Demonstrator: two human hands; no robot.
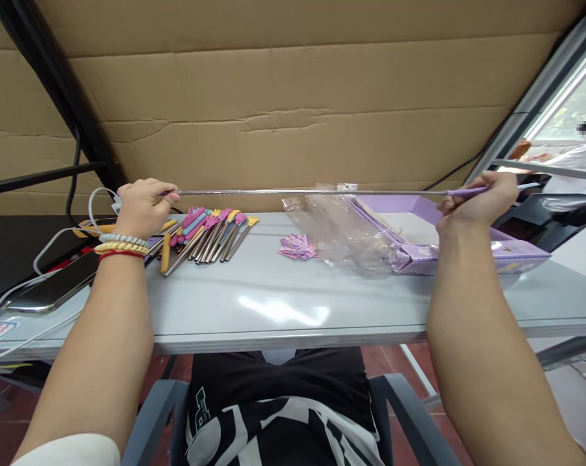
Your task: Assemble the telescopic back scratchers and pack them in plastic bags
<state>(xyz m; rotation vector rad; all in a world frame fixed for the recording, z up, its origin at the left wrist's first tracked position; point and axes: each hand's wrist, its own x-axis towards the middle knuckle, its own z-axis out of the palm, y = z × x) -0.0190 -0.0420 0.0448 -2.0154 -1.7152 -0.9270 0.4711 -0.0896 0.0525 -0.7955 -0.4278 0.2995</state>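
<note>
Stretched level between my two hands is a telescopic back scratcher (312,192), its thin metal rod drawn out long. My left hand (146,202) pinches one end, of which only a bit of purple shows. The purple handle at the other end sits in the closed fingers of my right hand (480,199). Below and right of my left hand lies a pile of shorter back scratchers (219,236) with pink, yellow and blue hand-shaped heads and metal rods. Small pink-purple printed cards (296,247) lie in a little heap mid-table.
Clear plastic bags (344,230) lie against an open purple box (516,255) on the right. A phone (54,285) and white cables are at the left of the white table (273,291). Cardboard (293,84) walls the back. Another person (577,162) is at far right.
</note>
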